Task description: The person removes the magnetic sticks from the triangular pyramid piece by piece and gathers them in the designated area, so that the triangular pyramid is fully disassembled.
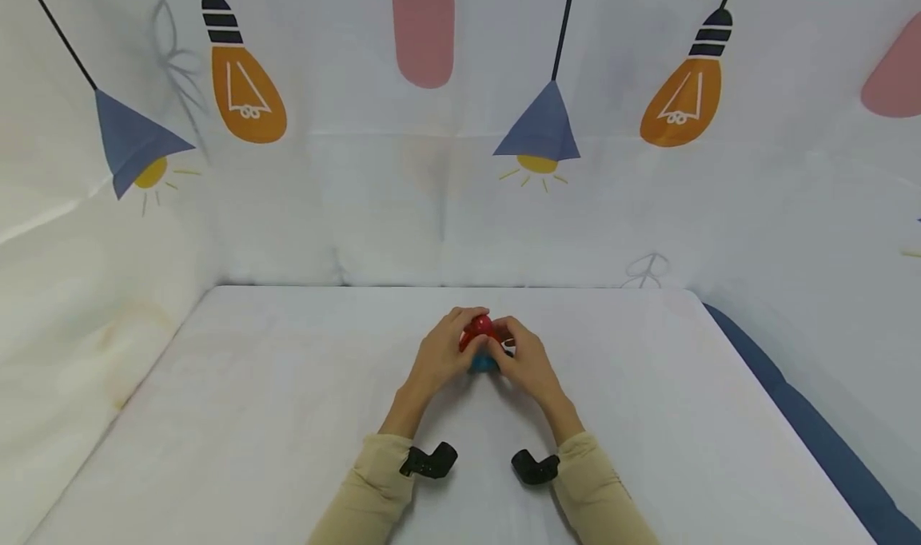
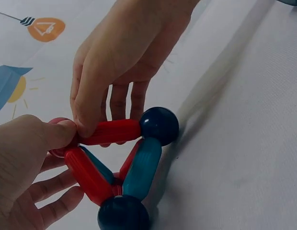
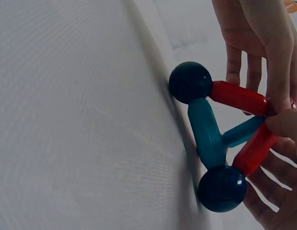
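Note:
A small pyramid of magnetic rods and balls stands on the white table, between both hands. Its red ball [image 1: 481, 324] is at the top. Red rods [image 2: 88, 175] slope down to dark blue balls [image 3: 190, 82], and a teal rod [image 3: 206, 134] joins two of these along the base. My left hand [image 1: 442, 352] pinches the pyramid near its top, thumb against the red ball. From the other side my right hand [image 1: 528, 360] grips the same upper part, its thumb close to the left one. Fingers hide part of the far rods.
The white tabletop [image 1: 252, 417] runs back to a wall cloth [image 1: 360, 209] printed with lamps and bulbs. A black wrist mount [image 1: 429, 460] sits on the left sleeve, another [image 1: 536, 467] on the right. Dark blue material [image 1: 799, 409] lies beyond the right table edge.

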A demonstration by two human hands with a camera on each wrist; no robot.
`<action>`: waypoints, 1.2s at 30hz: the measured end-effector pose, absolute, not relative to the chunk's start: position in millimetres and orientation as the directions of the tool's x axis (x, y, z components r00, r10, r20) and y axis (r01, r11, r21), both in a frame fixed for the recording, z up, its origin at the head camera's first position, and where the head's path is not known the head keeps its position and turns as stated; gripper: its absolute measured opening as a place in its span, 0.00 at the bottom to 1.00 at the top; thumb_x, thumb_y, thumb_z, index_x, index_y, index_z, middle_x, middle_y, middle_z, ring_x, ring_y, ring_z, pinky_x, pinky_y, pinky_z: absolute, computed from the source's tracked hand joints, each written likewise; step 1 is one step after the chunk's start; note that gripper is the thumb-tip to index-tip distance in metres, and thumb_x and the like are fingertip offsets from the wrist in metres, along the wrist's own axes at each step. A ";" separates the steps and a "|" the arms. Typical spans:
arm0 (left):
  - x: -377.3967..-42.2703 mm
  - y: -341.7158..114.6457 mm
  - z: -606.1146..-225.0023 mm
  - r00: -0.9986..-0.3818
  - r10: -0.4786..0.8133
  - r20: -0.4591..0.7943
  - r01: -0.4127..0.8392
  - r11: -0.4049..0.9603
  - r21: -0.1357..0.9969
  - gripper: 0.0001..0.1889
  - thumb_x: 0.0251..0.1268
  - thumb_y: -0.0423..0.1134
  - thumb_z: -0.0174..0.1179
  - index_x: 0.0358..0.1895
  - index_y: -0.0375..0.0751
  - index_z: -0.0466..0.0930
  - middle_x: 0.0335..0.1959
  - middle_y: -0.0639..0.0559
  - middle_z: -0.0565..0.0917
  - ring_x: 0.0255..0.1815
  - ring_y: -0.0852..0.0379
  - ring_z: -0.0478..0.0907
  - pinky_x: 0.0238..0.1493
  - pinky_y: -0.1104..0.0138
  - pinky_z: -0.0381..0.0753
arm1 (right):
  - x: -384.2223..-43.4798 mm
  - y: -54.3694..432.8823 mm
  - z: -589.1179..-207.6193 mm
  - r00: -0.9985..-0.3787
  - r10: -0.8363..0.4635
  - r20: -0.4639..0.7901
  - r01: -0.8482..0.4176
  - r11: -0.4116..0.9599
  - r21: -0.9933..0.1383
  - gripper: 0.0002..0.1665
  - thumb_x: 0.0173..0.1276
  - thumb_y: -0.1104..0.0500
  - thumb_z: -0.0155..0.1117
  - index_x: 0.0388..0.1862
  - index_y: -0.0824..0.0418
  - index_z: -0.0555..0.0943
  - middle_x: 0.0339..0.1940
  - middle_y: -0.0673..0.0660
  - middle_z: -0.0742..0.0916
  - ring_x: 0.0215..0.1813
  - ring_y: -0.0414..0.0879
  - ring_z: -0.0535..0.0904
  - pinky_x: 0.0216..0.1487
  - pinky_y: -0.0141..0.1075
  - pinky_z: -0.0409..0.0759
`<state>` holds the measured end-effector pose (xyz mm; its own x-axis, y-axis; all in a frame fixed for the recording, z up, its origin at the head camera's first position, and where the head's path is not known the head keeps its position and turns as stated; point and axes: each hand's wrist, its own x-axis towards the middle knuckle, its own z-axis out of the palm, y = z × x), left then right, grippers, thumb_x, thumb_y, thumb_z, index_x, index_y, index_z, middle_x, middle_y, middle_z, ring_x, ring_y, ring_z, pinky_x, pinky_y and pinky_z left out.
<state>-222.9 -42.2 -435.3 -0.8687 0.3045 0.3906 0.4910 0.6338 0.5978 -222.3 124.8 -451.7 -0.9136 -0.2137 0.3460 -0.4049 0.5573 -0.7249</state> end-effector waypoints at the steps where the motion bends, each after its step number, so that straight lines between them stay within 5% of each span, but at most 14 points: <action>1: -220.6 -42.8 -433.2 -0.869 0.307 0.388 0.491 0.633 0.598 0.21 0.65 0.41 0.60 0.61 0.50 0.72 0.52 0.49 0.78 0.49 0.54 0.79 0.49 0.60 0.81 | -220.1 124.7 -450.2 -0.913 -0.216 0.346 -0.406 0.555 -0.726 0.13 0.67 0.60 0.60 0.49 0.60 0.76 0.44 0.55 0.85 0.45 0.46 0.81 0.50 0.43 0.81; 11: -215.9 -43.6 -422.4 -0.873 0.324 0.365 0.486 0.636 0.600 0.21 0.64 0.39 0.60 0.61 0.48 0.71 0.54 0.48 0.79 0.50 0.53 0.79 0.51 0.59 0.81 | -214.0 122.8 -442.1 -0.920 -0.203 0.335 -0.390 0.545 -0.742 0.11 0.68 0.58 0.59 0.48 0.59 0.76 0.44 0.55 0.85 0.45 0.46 0.82 0.45 0.39 0.82; 25: -226.4 -68.2 -434.5 -0.892 0.254 0.374 0.450 0.570 0.687 0.21 0.66 0.41 0.57 0.62 0.47 0.71 0.45 0.51 0.81 0.39 0.56 0.80 0.35 0.70 0.80 | -220.4 142.7 -448.7 -0.945 -0.118 0.305 -0.318 0.546 -0.775 0.12 0.70 0.59 0.55 0.51 0.57 0.76 0.43 0.54 0.85 0.44 0.47 0.82 0.47 0.40 0.82; 36: -229.2 -108.4 -431.8 -0.965 0.211 0.158 0.259 0.653 0.712 0.17 0.65 0.44 0.58 0.56 0.48 0.76 0.49 0.51 0.80 0.47 0.52 0.79 0.44 0.60 0.79 | -222.8 181.0 -444.0 -0.978 -0.118 0.170 -0.206 0.644 -0.737 0.13 0.71 0.56 0.54 0.51 0.58 0.77 0.48 0.58 0.83 0.48 0.52 0.79 0.46 0.43 0.79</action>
